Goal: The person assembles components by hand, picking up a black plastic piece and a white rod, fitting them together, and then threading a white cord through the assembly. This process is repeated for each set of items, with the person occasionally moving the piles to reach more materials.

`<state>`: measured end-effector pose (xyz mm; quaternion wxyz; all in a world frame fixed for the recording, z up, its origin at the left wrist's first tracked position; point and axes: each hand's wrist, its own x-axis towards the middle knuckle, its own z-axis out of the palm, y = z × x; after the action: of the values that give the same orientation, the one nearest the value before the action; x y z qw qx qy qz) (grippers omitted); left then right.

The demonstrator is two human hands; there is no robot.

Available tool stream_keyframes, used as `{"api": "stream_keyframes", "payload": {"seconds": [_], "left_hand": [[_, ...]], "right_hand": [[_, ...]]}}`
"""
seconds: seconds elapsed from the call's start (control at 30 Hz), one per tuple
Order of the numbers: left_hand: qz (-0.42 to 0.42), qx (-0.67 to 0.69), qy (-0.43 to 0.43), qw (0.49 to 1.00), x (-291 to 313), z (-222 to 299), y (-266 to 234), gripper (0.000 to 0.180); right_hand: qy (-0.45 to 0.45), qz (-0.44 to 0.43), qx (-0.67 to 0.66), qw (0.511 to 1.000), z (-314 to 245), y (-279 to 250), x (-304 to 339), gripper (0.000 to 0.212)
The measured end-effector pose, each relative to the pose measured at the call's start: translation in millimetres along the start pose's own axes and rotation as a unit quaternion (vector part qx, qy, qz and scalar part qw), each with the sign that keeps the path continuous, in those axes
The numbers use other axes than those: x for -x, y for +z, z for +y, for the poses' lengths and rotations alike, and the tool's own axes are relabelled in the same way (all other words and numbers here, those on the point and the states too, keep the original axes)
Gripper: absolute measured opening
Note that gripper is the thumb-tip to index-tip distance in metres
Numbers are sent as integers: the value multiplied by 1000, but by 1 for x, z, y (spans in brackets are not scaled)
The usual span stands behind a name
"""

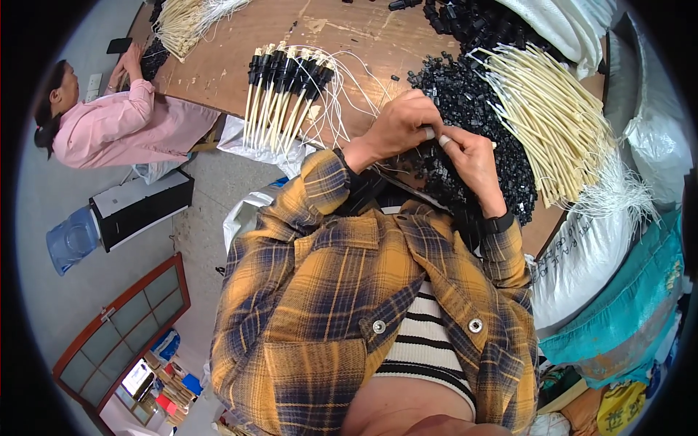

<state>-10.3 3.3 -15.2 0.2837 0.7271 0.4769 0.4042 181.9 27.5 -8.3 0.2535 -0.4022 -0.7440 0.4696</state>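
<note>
My left hand (pixel 407 120) and my right hand (pixel 471 161) meet above a heap of small black plastic pieces (pixel 447 87). Thumbs and fingertips are pinched together on both hands, and whatever sits between them is too small and covered to make out. A pale cream tip shows beside the right hand's knuckles; I cannot tell whether it is held. Left of my hands lies a row of cream sleeves with black connectors (pixel 280 80), trailing thin white wires (pixel 347 81). To the right rests a large bundle of cream sleeves (pixel 545 116) with white wire ends.
Larger black connectors (pixel 472 25) are piled at the back of the brown table (pixel 349 33). White sacks (pixel 589 254) and a teal sack (pixel 618 320) crowd the right side. At far left a person in pink (pixel 109 123) holds a phone near another cream bundle (pixel 178 25).
</note>
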Motion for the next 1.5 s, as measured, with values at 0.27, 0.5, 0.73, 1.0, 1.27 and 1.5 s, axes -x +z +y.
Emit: {"api": "stream_keyframes", "payload": {"seconds": [0.27,0.5,0.73,1.0,1.27,1.5], "left_hand": [[55,-180,-108,976,-13,-59,-28,42],[89,143,-156,973,-15,-3,-5,14],[127,65,-63,988,-17,26,17,21],[73,59,-209,973,-15,22,17,24],[67,138,-96,984,-20,43,9,34],[-70,39,-113,990,-14,18,-6,31]], "right_hand": [[113,38,-31,992,1,-7,1,11],[196,83,-73,974,-11,-6,-10,10],[154,65,-336,927,-5,0,-9,11],[104,87,-150,979,-1,2,-3,9],[84,52,-567,818,-5,-19,1,9],[-54,67,-131,988,-10,-29,2,27]]}}
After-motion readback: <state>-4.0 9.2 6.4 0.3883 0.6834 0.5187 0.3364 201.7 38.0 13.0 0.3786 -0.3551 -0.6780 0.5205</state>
